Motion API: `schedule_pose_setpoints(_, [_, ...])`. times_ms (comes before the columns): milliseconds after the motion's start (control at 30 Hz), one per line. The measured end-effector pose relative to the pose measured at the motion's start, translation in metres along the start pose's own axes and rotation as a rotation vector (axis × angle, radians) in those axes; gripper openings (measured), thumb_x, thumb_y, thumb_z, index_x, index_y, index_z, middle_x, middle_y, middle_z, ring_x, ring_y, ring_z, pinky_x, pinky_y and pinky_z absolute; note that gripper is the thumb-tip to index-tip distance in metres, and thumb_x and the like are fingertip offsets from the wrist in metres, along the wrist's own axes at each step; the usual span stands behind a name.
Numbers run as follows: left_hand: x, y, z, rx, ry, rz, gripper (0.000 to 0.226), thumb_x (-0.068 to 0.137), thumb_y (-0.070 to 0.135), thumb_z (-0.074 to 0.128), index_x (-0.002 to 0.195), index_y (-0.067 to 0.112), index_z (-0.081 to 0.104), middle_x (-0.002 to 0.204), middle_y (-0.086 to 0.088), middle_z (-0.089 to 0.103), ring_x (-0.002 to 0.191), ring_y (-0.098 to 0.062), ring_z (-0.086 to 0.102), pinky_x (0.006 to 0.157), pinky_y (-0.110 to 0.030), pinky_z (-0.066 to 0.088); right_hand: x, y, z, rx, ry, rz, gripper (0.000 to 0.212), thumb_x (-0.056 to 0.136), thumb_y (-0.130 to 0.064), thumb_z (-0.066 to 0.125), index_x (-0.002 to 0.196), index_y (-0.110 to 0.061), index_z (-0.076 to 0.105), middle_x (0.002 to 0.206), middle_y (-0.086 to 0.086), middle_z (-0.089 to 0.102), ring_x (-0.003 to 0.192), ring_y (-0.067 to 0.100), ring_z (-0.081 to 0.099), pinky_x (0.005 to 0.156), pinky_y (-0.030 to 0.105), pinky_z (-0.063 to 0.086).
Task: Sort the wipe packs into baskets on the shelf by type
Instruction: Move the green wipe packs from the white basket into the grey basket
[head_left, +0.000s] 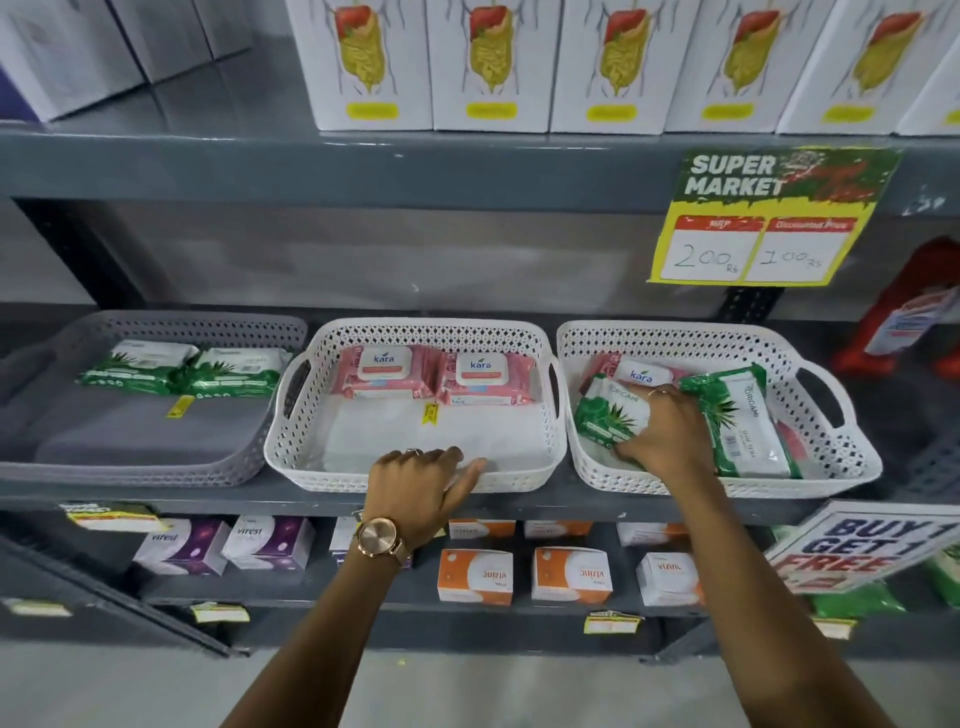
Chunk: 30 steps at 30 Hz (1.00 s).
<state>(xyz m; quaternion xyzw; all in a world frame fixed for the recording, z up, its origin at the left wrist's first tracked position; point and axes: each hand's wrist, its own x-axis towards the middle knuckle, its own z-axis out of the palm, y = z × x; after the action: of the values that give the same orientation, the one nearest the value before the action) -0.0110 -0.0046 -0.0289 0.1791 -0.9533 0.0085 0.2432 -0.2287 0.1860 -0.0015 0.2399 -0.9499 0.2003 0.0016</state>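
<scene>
Three baskets stand side by side on the middle shelf. The grey basket (249, 457) on the left holds two green wipe packs (182, 369). Two pink Kara packs (434, 374) lie at the back of the middle white basket (291, 441). In the right white basket (841, 467) green and pink packs are mixed. My right hand (662, 428) reaches into it and grips a green Origami pack (605, 415); a pink Kara pack (641, 374) lies just behind and another green pack (745, 421) to the right. My left hand (423, 486) rests on the middle basket's front rim, holding nothing.
White boxes (488, 62) line the shelf above. A yellow price sign (763, 218) hangs at the upper right. The lower shelf holds purple boxes (182, 545) and orange boxes (475, 577). A "buy 1 get 1 free" sign (857, 545) juts out at the lower right.
</scene>
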Motion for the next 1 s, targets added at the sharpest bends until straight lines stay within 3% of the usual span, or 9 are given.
schedule_pose_setpoints(133, [-0.005, -0.023, -0.004, -0.023, -0.008, 0.049, 0.075, 0.092, 0.066, 0.009, 0.068, 0.021, 0.064, 0.051, 0.005, 0.062, 0.043, -0.015, 0.056, 0.044, -0.020, 0.027, -0.010, -0.015, -0.014, 0.069, 0.155, -0.004, 0.086, 0.045, -0.022, 0.090, 0.125, -0.017, 0.059, 0.117, 0.015, 0.066, 0.105, 0.036, 0.059, 0.090, 0.044, 0.052])
schedule_pose_setpoints(233, [-0.014, -0.050, -0.011, -0.064, 0.011, 0.094, 0.071, 0.095, 0.062, 0.015, 0.069, 0.021, 0.068, 0.051, 0.004, 0.063, 0.045, -0.017, 0.057, 0.047, -0.023, 0.036, -0.022, -0.043, -0.029, 0.121, 0.258, -0.038, 0.086, 0.046, -0.022, 0.090, 0.126, -0.014, 0.059, 0.119, 0.018, 0.064, 0.106, 0.037, 0.058, 0.093, 0.044, 0.050])
schedule_pose_setpoints(333, [-0.026, -0.083, -0.020, -0.035, 0.017, 0.163, 0.052, 0.096, 0.050, 0.032, 0.077, 0.019, 0.070, 0.062, 0.001, 0.069, 0.058, -0.022, 0.063, 0.066, -0.030, 0.045, -0.033, -0.093, -0.030, 0.156, 0.292, -0.091, 0.086, 0.048, -0.025, 0.089, 0.127, -0.013, 0.058, 0.121, 0.018, 0.064, 0.105, 0.038, 0.059, 0.092, 0.044, 0.050])
schedule_pose_setpoints(400, [-0.034, -0.106, -0.025, -0.031, 0.055, 0.224, 0.036, 0.094, 0.041, 0.044, 0.085, 0.017, 0.070, 0.071, -0.001, 0.072, 0.069, -0.024, 0.065, 0.086, -0.034, 0.043, -0.038, -0.133, -0.020, 0.194, 0.259, -0.125, 0.086, 0.047, -0.030, 0.089, 0.126, -0.016, 0.060, 0.118, 0.016, 0.065, 0.102, 0.037, 0.059, 0.091, 0.044, 0.050])
schedule_pose_setpoints(467, [-0.042, -0.132, -0.032, -0.080, 0.083, 0.276, 0.025, 0.091, 0.033, 0.052, 0.090, 0.016, 0.069, 0.081, -0.003, 0.073, 0.080, -0.024, 0.066, 0.093, -0.037, 0.043, -0.043, -0.179, -0.004, 0.244, 0.212, -0.162, 0.086, 0.045, -0.034, 0.088, 0.124, -0.018, 0.061, 0.116, 0.013, 0.066, 0.102, 0.035, 0.059, 0.090, 0.044, 0.051])
schedule_pose_setpoints(667, [-0.068, -0.224, -0.065, -0.087, 0.237, 0.196, 0.027, 0.092, 0.026, 0.054, 0.105, 0.008, 0.069, 0.101, -0.006, 0.072, 0.101, -0.024, 0.063, 0.093, -0.035, 0.048, -0.064, -0.316, 0.055, 0.378, -0.006, -0.304, 0.085, 0.046, -0.030, 0.091, 0.125, -0.015, 0.061, 0.121, 0.012, 0.066, 0.108, 0.029, 0.061, 0.096, 0.035, 0.049])
schedule_pose_setpoints(767, [-0.079, -0.266, -0.075, -0.009, 0.215, 0.038, 0.028, 0.092, 0.029, 0.050, 0.099, 0.011, 0.070, 0.094, -0.005, 0.073, 0.093, -0.024, 0.063, 0.085, -0.034, 0.044, -0.068, -0.371, 0.086, 0.415, -0.078, -0.346, 0.091, 0.045, -0.041, 0.090, 0.127, -0.017, 0.059, 0.121, 0.009, 0.066, 0.108, 0.026, 0.062, 0.094, 0.040, 0.052])
schedule_pose_setpoints(867, [-0.086, -0.303, -0.082, 0.029, 0.073, -0.120, 0.036, 0.094, 0.036, 0.041, 0.089, 0.016, 0.070, 0.082, -0.002, 0.073, 0.079, -0.026, 0.064, 0.070, -0.035, 0.046, -0.069, -0.415, 0.111, 0.322, -0.105, -0.404, 0.091, 0.047, -0.048, 0.088, 0.129, -0.023, 0.056, 0.123, 0.006, 0.066, 0.110, 0.026, 0.061, 0.095, 0.041, 0.051])
schedule_pose_setpoints(1000, [-0.092, -0.336, -0.084, 0.063, -0.026, -0.159, 0.040, 0.093, 0.037, 0.036, 0.073, 0.019, 0.065, 0.066, -0.002, 0.069, 0.064, -0.028, 0.062, 0.057, -0.033, 0.044, -0.065, -0.450, 0.137, 0.106, -0.149, -0.445, 0.091, 0.053, -0.047, 0.086, 0.134, -0.028, 0.050, 0.126, 0.007, 0.062, 0.115, 0.032, 0.056, 0.099, 0.044, 0.047])
